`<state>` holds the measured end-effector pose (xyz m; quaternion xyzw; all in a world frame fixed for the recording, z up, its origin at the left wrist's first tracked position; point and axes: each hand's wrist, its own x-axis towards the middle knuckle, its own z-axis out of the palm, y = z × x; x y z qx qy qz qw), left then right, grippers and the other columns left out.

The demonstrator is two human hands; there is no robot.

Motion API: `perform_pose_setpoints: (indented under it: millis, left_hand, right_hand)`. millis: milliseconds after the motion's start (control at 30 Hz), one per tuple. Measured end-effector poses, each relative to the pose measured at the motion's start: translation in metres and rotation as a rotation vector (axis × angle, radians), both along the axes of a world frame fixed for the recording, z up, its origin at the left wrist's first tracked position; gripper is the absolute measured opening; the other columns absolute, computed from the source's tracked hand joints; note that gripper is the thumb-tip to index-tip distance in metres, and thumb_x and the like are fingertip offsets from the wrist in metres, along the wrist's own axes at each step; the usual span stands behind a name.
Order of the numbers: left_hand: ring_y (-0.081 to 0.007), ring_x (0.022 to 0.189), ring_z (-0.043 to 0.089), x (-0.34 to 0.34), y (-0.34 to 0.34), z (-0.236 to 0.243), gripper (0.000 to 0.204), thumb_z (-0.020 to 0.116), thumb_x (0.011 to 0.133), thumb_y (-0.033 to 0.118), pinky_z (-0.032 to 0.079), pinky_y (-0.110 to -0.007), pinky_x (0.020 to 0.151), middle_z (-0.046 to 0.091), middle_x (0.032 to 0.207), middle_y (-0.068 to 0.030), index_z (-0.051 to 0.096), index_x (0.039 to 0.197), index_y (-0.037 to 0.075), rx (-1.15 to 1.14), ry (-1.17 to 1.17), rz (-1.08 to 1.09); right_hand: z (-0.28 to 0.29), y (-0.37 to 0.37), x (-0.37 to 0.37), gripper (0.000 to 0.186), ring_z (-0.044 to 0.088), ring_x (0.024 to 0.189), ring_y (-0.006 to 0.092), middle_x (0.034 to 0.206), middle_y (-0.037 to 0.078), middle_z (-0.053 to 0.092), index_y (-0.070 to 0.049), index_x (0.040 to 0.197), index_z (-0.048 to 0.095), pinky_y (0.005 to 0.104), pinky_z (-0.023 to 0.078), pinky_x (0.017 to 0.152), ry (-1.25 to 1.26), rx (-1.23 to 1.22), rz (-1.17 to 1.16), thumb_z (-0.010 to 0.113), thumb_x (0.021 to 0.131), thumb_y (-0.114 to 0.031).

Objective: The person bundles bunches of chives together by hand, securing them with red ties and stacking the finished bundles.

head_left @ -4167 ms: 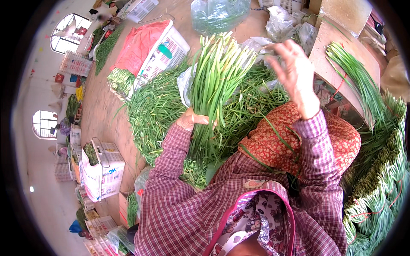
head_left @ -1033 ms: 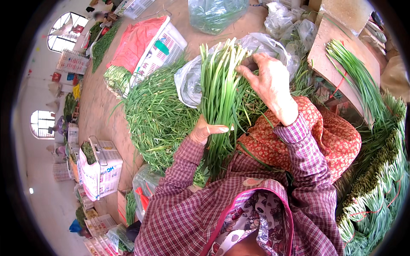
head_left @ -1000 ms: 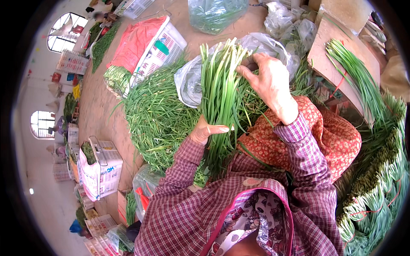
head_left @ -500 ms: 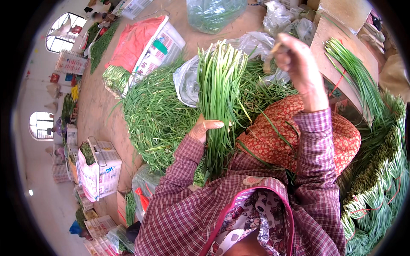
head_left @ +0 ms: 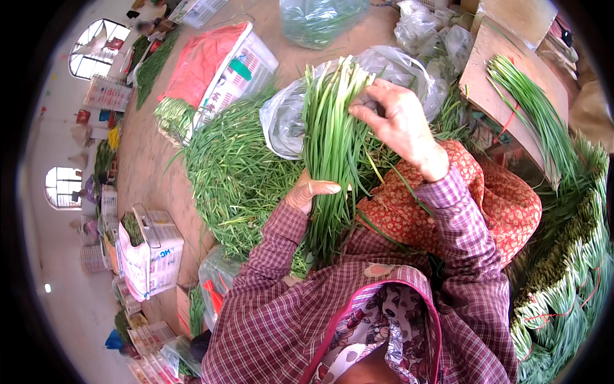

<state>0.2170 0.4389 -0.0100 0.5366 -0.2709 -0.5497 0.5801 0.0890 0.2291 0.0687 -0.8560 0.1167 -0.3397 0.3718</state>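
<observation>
My left hand (head_left: 308, 192) is wrapped round the lower part of a thick bunch of garlic chives (head_left: 329, 141), its thumb lying across the green leaves. The bunch stands upright before me with its pale cut ends at the top. Against the bunch's upper right side is my right hand (head_left: 400, 125), its thumb and bent forefinger closed in on the edge stalks. Just how many stalks they pinch cannot be made out. Under and behind the bunch lie a big loose heap of garlic chives (head_left: 236, 173) and a clear plastic bag (head_left: 281, 131).
A board (head_left: 476, 83) at the right bears a tied bunch of chives (head_left: 531, 105). Stacked bundles (head_left: 569, 301) stand at far right. A white crate (head_left: 246, 67) with a red cover is ahead left; another crate (head_left: 167, 249) stands left. Red patterned cloth (head_left: 505, 198) covers my lap.
My right hand has come down and left from raised beside the bunch to its upper right stalks. The left hand keeps its hold, and the bunch has barely shifted.
</observation>
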Motion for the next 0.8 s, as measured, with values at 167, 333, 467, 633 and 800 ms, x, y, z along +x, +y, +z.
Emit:
perform_pose_setpoints:
  millis: [167, 333, 467, 633, 800]
  left_hand:
    - [-0.0232, 0.073, 0.066, 0.008, 0.000, -0.008, 0.047, 0.072, 0.065, 0.020, 0.056, -0.036, 0.067, 0.067, 0.088, -0.0138, 0.063, 0.104, -0.003, -0.088, -0.015, -0.133]
    - [-0.0248, 0.073, 0.066, 0.007, -0.002, -0.019, 0.045, 0.070, 0.069, 0.023, 0.055, -0.037, 0.067, 0.067, 0.092, -0.0170, 0.064, 0.104, -0.004, -0.094, -0.023, -0.077]
    - [-0.0256, 0.075, 0.066, 0.013, 0.001, -0.024, 0.046, 0.068, 0.070, 0.025, 0.055, -0.038, 0.071, 0.067, 0.093, -0.0183, 0.063, 0.104, -0.005, -0.101, 0.057, -0.113]
    - [-0.0265, 0.075, 0.066, 0.008, -0.004, -0.022, 0.052, 0.067, 0.072, 0.030, 0.054, -0.038, 0.072, 0.067, 0.087, -0.0182, 0.061, 0.106, -0.009, -0.172, 0.023, -0.205]
    - [-0.0276, 0.076, 0.067, 0.003, 0.000, -0.024, 0.064, 0.069, 0.070, 0.034, 0.055, -0.039, 0.074, 0.067, 0.084, -0.0188, 0.057, 0.112, -0.012, -0.209, 0.072, -0.226]
  right_hand:
    - [0.017, -0.012, -0.022, 0.020, 0.053, 0.068, 0.0054, 0.079, -0.003, 0.064, -0.003, 0.096, 0.070, 0.0214, 0.041, 0.062, -0.147, 0.754, 0.210, 0.069, 0.086, -0.021]
    - [0.036, -0.016, -0.049, 0.023, 0.043, 0.056, 0.0021, 0.064, -0.008, 0.053, -0.007, 0.094, 0.069, 0.0187, 0.031, 0.054, -0.369, 0.977, 0.236, 0.067, 0.088, -0.029]
    - [0.039, -0.025, -0.058, 0.027, 0.058, 0.068, 0.0076, 0.083, 0.001, 0.070, -0.008, 0.092, 0.072, 0.0243, 0.046, 0.062, -0.045, 0.504, 0.124, 0.063, 0.092, -0.033]
    - [-0.007, 0.014, -0.016, 0.024, 0.067, 0.074, 0.0269, 0.087, 0.012, 0.069, -0.005, 0.088, 0.070, 0.0375, 0.053, 0.067, 0.075, 0.126, -0.077, 0.068, 0.084, -0.028]
    - [-0.016, 0.030, -0.004, 0.030, 0.066, 0.074, 0.0332, 0.080, 0.013, 0.067, -0.006, 0.081, 0.069, 0.0416, 0.052, 0.065, 0.206, 0.007, -0.248, 0.070, 0.080, -0.035]
